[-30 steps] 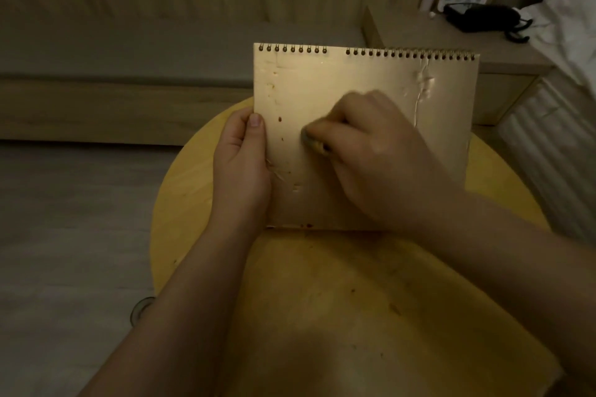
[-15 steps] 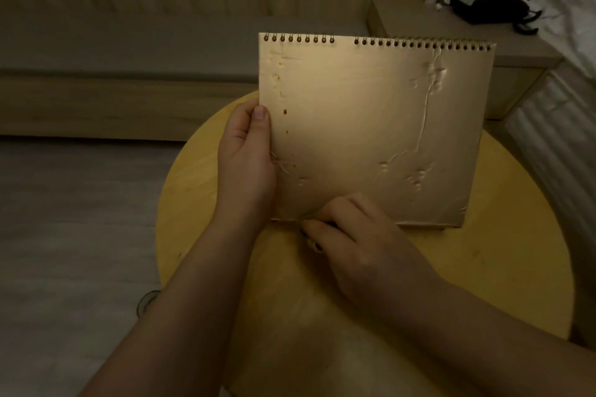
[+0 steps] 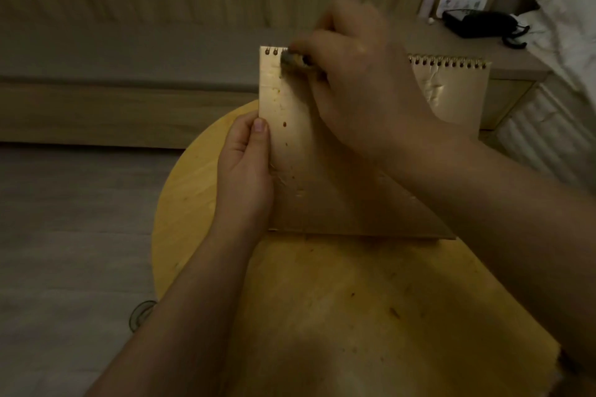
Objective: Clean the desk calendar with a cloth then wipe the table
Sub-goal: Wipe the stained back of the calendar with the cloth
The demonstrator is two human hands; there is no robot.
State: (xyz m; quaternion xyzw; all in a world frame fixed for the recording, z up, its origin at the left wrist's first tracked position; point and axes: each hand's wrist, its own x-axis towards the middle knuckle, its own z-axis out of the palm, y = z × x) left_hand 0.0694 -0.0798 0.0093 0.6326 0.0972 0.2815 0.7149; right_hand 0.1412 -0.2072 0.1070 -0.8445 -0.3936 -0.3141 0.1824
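One view only, from your head camera. Your round yellow wooden table (image 3: 200, 203) fills the lower middle, its top scattered with small dark specks and smears toward 5 o'clock. The gold spiral-bound desk calendar (image 3: 290, 138) stands on the table's far half, at 12 o'clock from you, wire binding along its top edge, with brown spots down its left side and pale crusted streaks near the upper right. Your left hand (image 3: 245, 167) grips the calendar's left edge, thumb pressed flat on the front face. Your right hand (image 3: 361, 87), blurred, has its fingers curled around a small dark cloth (image 3: 292, 60) and presses it on the calendar's top left corner, just under the rings.

Grey wood-look floor lies at 9 o'clock, a low wooden bench against the panelled wall beyond. At 2 o'clock a bedside cabinet carries a black telephone (image 3: 480, 22); white bedding (image 3: 564, 10) shows at 3 o'clock.
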